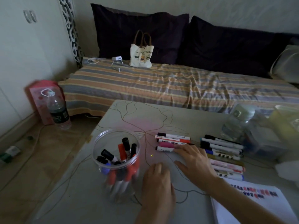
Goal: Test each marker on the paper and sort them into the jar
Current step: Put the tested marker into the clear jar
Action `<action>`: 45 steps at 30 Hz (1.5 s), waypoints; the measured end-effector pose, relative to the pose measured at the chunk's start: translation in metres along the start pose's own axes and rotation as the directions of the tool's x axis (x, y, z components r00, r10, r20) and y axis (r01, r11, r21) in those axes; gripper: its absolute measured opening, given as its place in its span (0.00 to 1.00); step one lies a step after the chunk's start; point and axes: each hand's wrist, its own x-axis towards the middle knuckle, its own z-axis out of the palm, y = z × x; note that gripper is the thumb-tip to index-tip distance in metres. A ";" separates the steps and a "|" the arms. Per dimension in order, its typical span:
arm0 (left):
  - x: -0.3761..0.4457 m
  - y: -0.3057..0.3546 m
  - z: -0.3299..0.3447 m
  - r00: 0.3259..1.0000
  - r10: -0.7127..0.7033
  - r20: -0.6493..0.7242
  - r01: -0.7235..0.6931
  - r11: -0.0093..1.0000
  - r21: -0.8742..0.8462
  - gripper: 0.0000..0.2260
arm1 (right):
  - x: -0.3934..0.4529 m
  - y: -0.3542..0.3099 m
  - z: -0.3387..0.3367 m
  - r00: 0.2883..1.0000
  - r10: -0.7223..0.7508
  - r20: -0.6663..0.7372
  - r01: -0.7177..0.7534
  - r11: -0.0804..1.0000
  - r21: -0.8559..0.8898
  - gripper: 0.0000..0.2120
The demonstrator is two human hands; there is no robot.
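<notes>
A clear plastic jar (113, 160) stands on the table's left part with several markers upright in it. A small group of markers (171, 139) lies in the middle of the table, and a longer row of markers (223, 152) lies to its right. White paper (262, 206) with coloured test strokes sits at the lower right. My right hand (192, 157) lies flat with straight fingers, the fingertips touching the nearest marker of the small group. My left hand (157, 180) rests on the table beside the jar, fingers relaxed, holding nothing.
The low table (161, 113) carries drawn lines. Clear bottles and containers (252, 126) crowd its right side. Behind it is a striped bed (161, 83) with a tote bag (141, 54). A water bottle (59, 112) and pink box (42, 97) stand on the floor at left.
</notes>
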 end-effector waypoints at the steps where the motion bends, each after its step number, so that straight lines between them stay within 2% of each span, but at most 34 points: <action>1: -0.002 0.003 -0.003 1.000 -0.011 0.008 0.012 1.000 -0.004 0.17 | -0.003 -0.001 0.001 1.000 0.011 0.018 -0.012 1.000 0.001 0.21; 3: -0.006 0.006 -0.009 0.998 -0.033 0.045 0.033 0.999 0.007 0.15 | -0.002 -0.005 0.001 0.999 0.033 0.025 -0.033 0.999 0.006 0.22; 7: -0.009 0.004 -0.013 0.993 -0.043 0.112 0.040 0.999 0.027 0.19 | 0.007 -0.016 -0.001 0.994 0.100 0.043 -0.099 0.994 -0.036 0.19; 10: -0.012 0.006 -0.022 0.996 -0.024 0.082 0.023 1.000 0.015 0.21 | 0.012 -0.023 -0.002 0.991 0.131 0.034 -0.131 0.991 -0.007 0.17; 13: -0.017 0.009 -0.027 0.998 -0.007 0.070 0.008 1.000 -0.017 0.15 | 0.009 -0.027 -0.001 0.994 0.104 0.015 -0.105 0.994 0.029 0.17; 16: -0.015 0.007 -0.027 0.997 -0.045 0.068 0.047 0.999 -0.023 0.15 | 0.004 -0.025 -0.001 0.995 0.077 0.068 -0.079 0.996 0.035 0.13; 18: -0.015 0.009 -0.027 0.997 -0.058 0.044 0.061 0.996 -0.059 0.14 | 0.004 -0.024 -0.008 0.994 0.064 0.083 -0.072 0.993 0.098 0.10; 19: -0.014 0.010 -0.026 0.999 -0.041 0.025 0.043 0.995 -0.085 0.14 | 0.004 -0.026 -0.018 0.994 0.093 0.049 -0.101 0.976 0.195 0.09; 20: -0.014 0.010 -0.028 0.999 -0.040 0.020 0.042 0.991 -0.128 0.13 | 0.005 -0.030 -0.035 0.984 0.177 0.011 -0.170 0.925 0.340 0.09; 21: -0.012 0.013 -0.031 0.998 -0.053 0.025 0.057 0.984 -0.166 0.13 | 0.006 -0.032 -0.054 0.954 0.299 0.004 -0.259 0.822 0.507 0.09; 23: -0.008 0.020 -0.034 0.995 -0.087 0.040 0.095 0.940 -0.328 0.11 | -0.002 -0.032 -0.095 0.855 0.511 0.093 -0.411 0.557 0.722 0.08; 25: -0.006 0.035 -0.038 0.979 -0.160 0.127 0.202 0.844 -0.496 0.09 | -0.029 -0.024 -0.127 0.768 0.610 0.194 -0.478 0.345 0.808 0.09; 26: -0.007 0.044 -0.040 0.960 -0.207 0.190 0.281 0.747 -0.602 0.08 | -0.046 -0.019 -0.141 0.736 0.632 0.243 -0.494 0.255 0.831 0.10; 28: -0.009 0.064 -0.048 0.905 -0.251 0.344 0.420 0.394 -0.818 0.09 | -0.082 -0.013 -0.161 0.686 0.661 0.304 -0.503 0.129 0.854 0.09; 29: -0.012 0.074 -0.052 0.883 -0.228 0.411 0.460 0.243 -0.854 0.10 | -0.099 -0.011 -0.166 0.667 0.671 0.323 -0.497 0.077 0.864 0.08; 30: -0.015 0.084 -0.057 0.874 -0.180 0.452 0.479 0.158 -0.863 0.10 | -0.113 -0.010 -0.170 0.653 0.676 0.342 -0.491 0.034 0.870 0.05; 32: -0.022 0.100 -0.061 0.870 -0.110 0.480 0.489 0.070 -0.869 0.09 | -0.134 -0.008 -0.173 0.642 0.673 0.366 -0.487 -0.009 0.873 0.04; 34: -0.028 0.109 -0.060 0.864 -0.132 0.486 0.493 0.022 -0.870 0.07 | -0.148 -0.006 -0.170 0.632 0.657 0.412 -0.505 -0.054 0.861 0.03; 35: -0.029 0.112 -0.060 0.858 -0.156 0.489 0.495 -0.001 -0.869 0.06 | -0.153 -0.005 -0.169 0.635 0.632 0.445 -0.530 -0.062 0.846 0.05; 36: -0.030 0.114 -0.060 0.847 -0.181 0.501 0.504 -0.028 -0.863 0.06 | -0.156 -0.004 -0.169 0.648 0.595 0.475 -0.576 -0.026 0.817 0.06; 38: -0.030 0.117 -0.060 0.837 -0.191 0.512 0.513 -0.049 -0.857 0.06 | -0.159 -0.002 -0.165 0.677 0.509 0.532 -0.674 0.138 0.726 0.06; 41: -0.032 0.128 -0.057 0.860 -0.122 0.495 0.502 0.029 -0.864 0.07 | -0.160 -0.001 -0.154 0.691 0.445 0.569 -0.709 0.264 0.654 0.03; 43: -0.034 0.140 -0.052 0.854 -0.081 0.515 0.519 0.048 -0.853 0.07 | -0.159 -0.001 -0.146 0.719 0.454 0.526 -0.684 0.328 0.652 0.11; 45: -0.031 0.146 -0.048 0.849 -0.056 0.525 0.525 -0.006 -0.851 0.08 | -0.158 0.000 -0.142 0.715 0.491 0.498 -0.681 0.325 0.657 0.19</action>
